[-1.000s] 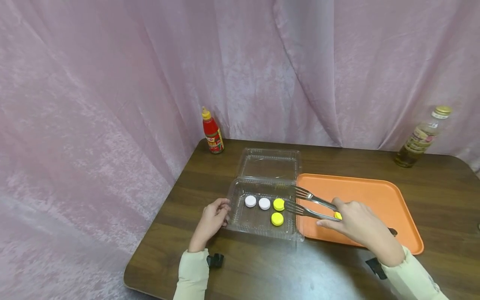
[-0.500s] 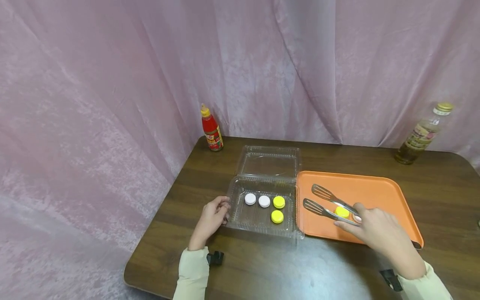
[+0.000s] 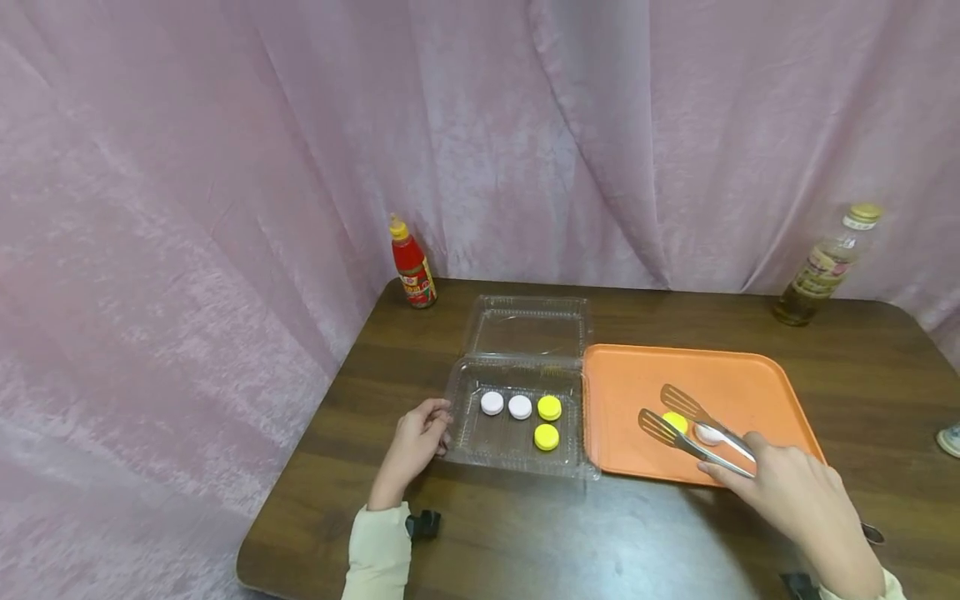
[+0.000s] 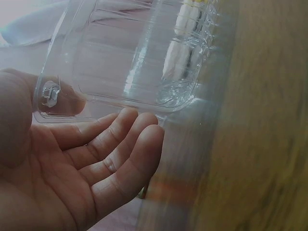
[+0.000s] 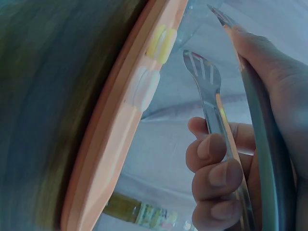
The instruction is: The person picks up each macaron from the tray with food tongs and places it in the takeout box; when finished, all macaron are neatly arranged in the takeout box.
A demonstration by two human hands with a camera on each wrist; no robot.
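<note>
My left hand (image 3: 414, 439), fingers loosely bent, touches the left edge of a clear plastic clamshell box (image 3: 480, 454). In the left wrist view the fingertips (image 4: 147, 137) lie against the box's side, with the thumb seen through its rim. The box's base holds two white macarons (image 3: 492, 403) and two yellow macarons (image 3: 549, 407). My right hand (image 3: 798, 492) grips slotted metal tongs (image 3: 697, 450). Their spread tips hang over the orange tray (image 3: 630, 383), around a yellow macaron (image 3: 675, 422) and close to a white macaron (image 3: 707, 434) on it.
The box's lid (image 3: 531, 329) lies open toward the back. A red sauce bottle (image 3: 413, 271) stands at the back left. An oil bottle (image 3: 817, 275) stands at the back right, before a pink curtain (image 3: 487, 150). A small object (image 3: 949, 439) shows at the right edge.
My right hand has drawn the spread tongs rightward, from beside a yellow macaron in the box to over the macarons on the tray. My left hand stays at the box edge.
</note>
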